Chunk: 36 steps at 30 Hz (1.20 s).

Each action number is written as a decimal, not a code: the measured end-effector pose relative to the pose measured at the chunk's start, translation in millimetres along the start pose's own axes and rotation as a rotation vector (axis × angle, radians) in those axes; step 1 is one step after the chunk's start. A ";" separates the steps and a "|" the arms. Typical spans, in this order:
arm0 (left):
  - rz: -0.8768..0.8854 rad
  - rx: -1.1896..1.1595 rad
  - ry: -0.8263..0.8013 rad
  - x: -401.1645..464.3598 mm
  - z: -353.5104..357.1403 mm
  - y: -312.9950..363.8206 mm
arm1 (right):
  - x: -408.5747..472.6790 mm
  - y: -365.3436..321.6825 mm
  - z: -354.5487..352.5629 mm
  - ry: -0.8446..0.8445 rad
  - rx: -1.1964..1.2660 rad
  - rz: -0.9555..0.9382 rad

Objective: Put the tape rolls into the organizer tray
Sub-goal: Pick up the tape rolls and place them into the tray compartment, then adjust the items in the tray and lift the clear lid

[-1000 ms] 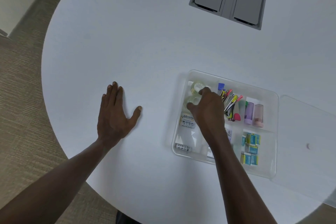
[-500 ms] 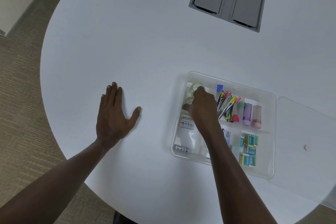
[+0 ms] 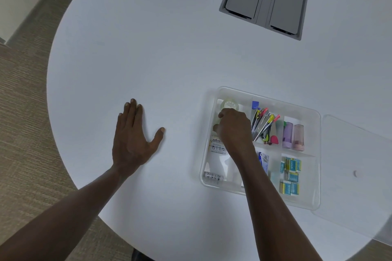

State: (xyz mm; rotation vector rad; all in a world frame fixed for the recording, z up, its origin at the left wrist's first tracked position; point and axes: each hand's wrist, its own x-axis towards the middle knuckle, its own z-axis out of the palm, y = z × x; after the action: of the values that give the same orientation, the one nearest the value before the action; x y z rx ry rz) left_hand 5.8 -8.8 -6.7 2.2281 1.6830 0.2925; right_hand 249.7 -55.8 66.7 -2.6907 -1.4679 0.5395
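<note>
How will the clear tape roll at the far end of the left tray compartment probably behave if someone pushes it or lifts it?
The clear tape roll appears to lie flat, so a push would probably slide it, not roll it. It looks like a thin hollow ring, so likely light. Its glossy surface may be slippery. The organizer tray wall would stop it quickly, and the right hand crowds it.

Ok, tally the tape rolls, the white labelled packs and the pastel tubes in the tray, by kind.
Tape rolls: 2, the second mostly under the right hand
White labelled packs: 2, the other nearest the person
Pastel tubes: 2, purple and pink
Total: 6
</note>
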 end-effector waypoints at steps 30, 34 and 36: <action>0.012 -0.003 0.025 0.2 2.5 -0.7 | -13.7 13.3 -32.0 0.060 0.199 0.047; 0.017 0.006 0.019 0.6 2.3 -0.3 | -16.5 19.4 -29.5 0.068 0.190 0.043; 0.024 0.016 0.013 0.8 2.2 -0.6 | -20.6 21.4 -29.1 0.083 0.218 0.046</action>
State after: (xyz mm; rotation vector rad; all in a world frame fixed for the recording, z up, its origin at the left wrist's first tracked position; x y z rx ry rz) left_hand 6.2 -8.2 -9.0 2.2635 1.6725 0.3017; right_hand 266.0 -80.6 95.8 -2.5498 -1.2508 0.5477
